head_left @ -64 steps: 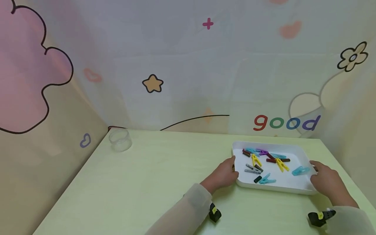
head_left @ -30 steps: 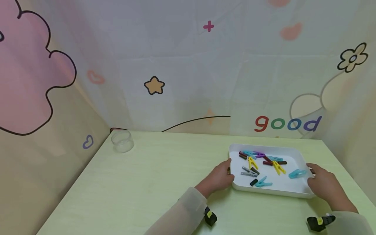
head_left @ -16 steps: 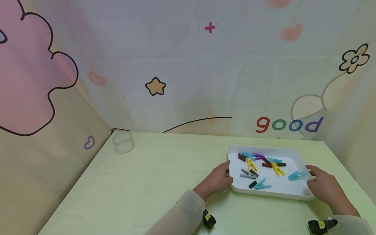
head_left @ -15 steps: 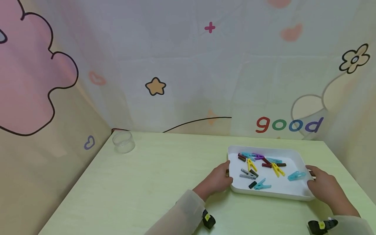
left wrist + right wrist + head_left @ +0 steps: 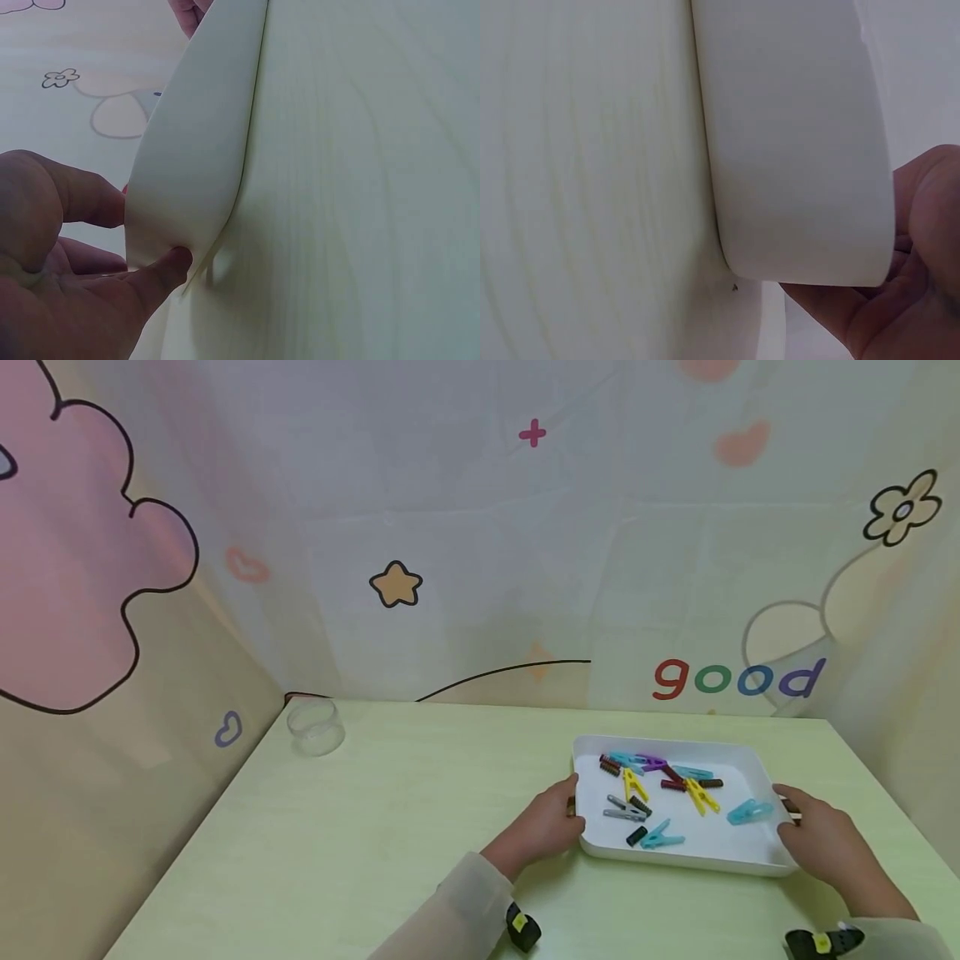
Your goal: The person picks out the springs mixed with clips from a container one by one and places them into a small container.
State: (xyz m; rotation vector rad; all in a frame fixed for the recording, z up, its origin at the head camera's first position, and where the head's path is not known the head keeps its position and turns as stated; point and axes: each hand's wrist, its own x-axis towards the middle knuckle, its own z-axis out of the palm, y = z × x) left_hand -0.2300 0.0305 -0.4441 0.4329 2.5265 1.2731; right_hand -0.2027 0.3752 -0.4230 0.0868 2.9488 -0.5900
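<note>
A white rectangular tray (image 5: 712,845) lies at the right of the table, held at both short ends. My left hand (image 5: 542,822) grips its left end; in the left wrist view the thumb (image 5: 169,268) presses the outer wall while the fingers reach to the rim. At the opposite end my right hand (image 5: 828,843) grips the tray; its fingertips are partly hidden behind the wall in the right wrist view. Inside are several clothespins: blue (image 5: 750,812), yellow (image 5: 701,796), grey (image 5: 625,814) and purple (image 5: 652,762). Among them lie small dark ribbed cylinders (image 5: 637,836).
A clear round container (image 5: 316,728) stands at the table's far left corner. The pale wood-grain table (image 5: 337,843) meets a printed cloth backdrop (image 5: 480,568) behind, and the cloth also hangs at both sides.
Both hands have drawn the tray a little to the left and nearer to me, its contents riding along. The head view has shifted slightly. The grips look the same.
</note>
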